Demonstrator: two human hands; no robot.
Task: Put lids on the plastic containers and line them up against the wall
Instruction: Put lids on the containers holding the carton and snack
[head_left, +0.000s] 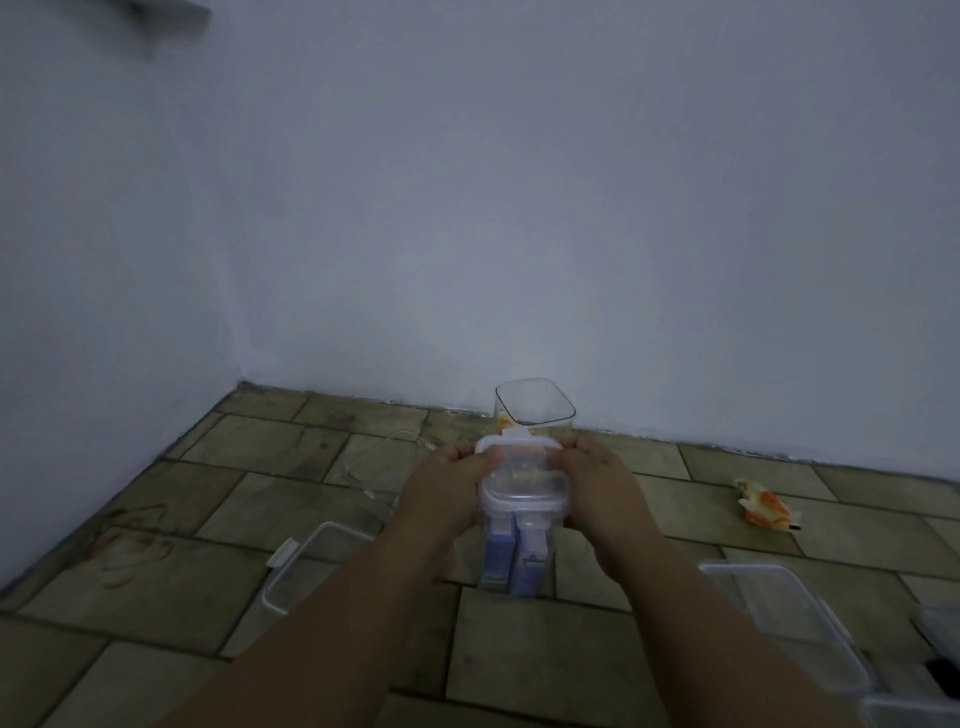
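Floor, tiled, meeting a pale wall. All positions are given from the tall container, which stands upright on the floor a short way out from the wall, with blue blocks inside.

Surroundings:
- Behind it, at the foot of the wall: an open clear container, upright, no lid, with an orange-and-white label on its near side. It is partly hidden by the hands.
- Behind and to the left: a clear flat piece on the tiles; I cannot tell whether it is a lid or a shallow tub.
- Near left: a shallow rectangular tub, uncovered, with a white clip at its far corner, partly under the left forearm.
- Near right: another shallow clear tub, with a dark-topped item beside it at the frame edge, cut off.
- Far right, well apart: a crumpled orange-and-white wrapper.

Hands: both forearms reach forward, side by side. The left hand and right hand flank the lid, a clear one with a white rim, which sits on top of the tall container. The left fingers and right fingers curl onto the lid's far corners, gripping it from both sides, palms against its edges. Whether the lid is fully seated I cannot tell.
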